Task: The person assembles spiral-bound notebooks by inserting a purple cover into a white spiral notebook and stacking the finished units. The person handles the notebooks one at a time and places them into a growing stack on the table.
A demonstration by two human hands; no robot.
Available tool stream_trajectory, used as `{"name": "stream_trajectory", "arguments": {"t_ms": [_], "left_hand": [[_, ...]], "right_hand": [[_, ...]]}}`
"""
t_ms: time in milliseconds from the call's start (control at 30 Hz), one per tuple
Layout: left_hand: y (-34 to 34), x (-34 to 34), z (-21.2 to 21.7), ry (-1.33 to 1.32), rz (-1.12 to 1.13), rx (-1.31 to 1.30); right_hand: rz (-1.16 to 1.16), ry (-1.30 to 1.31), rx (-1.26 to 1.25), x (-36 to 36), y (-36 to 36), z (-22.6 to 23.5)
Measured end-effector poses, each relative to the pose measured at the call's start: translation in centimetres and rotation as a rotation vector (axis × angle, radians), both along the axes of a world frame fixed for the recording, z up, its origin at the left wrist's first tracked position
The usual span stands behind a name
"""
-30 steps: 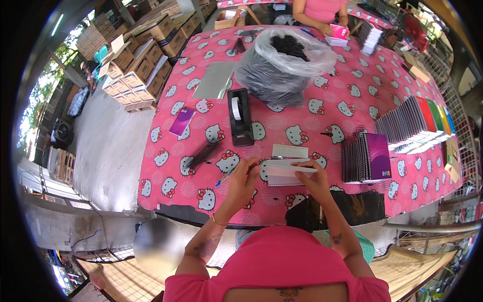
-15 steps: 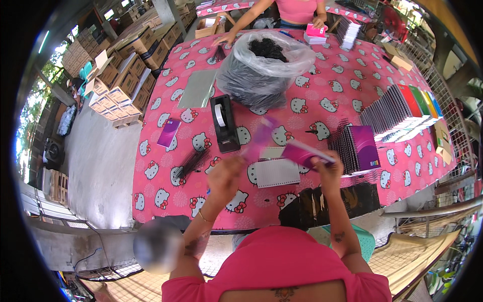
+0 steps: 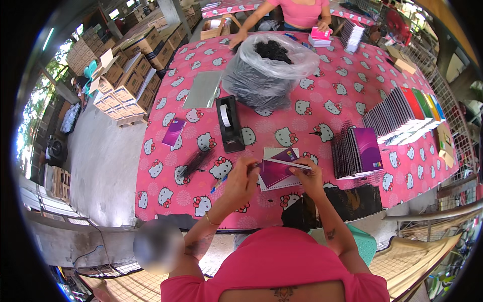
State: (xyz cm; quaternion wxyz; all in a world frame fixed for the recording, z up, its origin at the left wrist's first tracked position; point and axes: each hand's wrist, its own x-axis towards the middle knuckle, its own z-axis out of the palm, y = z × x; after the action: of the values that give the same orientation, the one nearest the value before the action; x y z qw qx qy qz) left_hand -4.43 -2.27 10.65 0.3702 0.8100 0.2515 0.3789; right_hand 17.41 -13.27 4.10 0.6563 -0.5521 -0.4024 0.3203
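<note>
Presently | left hand (image 3: 243,181) — curled near purple cover (image 3: 274,172) | right hand (image 3: 312,179) — pinching pages (image 3: 286,163) (slanted)

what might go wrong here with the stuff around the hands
The purple cover sits askew over the white pages, so their edges may end up misaligned.
The right hand pinches a thin stack near one end, so its sheets might slip.
The pen lies close beside the left hand, which could knock it away.
</note>
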Motion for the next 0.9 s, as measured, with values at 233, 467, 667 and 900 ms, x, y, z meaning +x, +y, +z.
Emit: {"name": "stream_trajectory", "arguments": {"t_ms": [233,467,667,900], "left_hand": [[0.4,1.4,-0.4,0.024,0.05,0.198],[1.0,0.9,-0.4,0.085,0.022,0.13],[2.6,1.0,-0.8,0.208,0.041,-0.126],[4.3,0.1,-0.3,0.034,-0.173,0.363]], "right_hand": [[0.008,-0.004,-0.003,-0.1,-0.3,0.5],[0.028,-0.024,0.02,0.1,-0.3,0.2],[0.038,-0.036,-0.004,-0.2,-0.8,-0.3],[0.016,-0.158,-0.011,-0.2,-0.9,-0.5]]}}
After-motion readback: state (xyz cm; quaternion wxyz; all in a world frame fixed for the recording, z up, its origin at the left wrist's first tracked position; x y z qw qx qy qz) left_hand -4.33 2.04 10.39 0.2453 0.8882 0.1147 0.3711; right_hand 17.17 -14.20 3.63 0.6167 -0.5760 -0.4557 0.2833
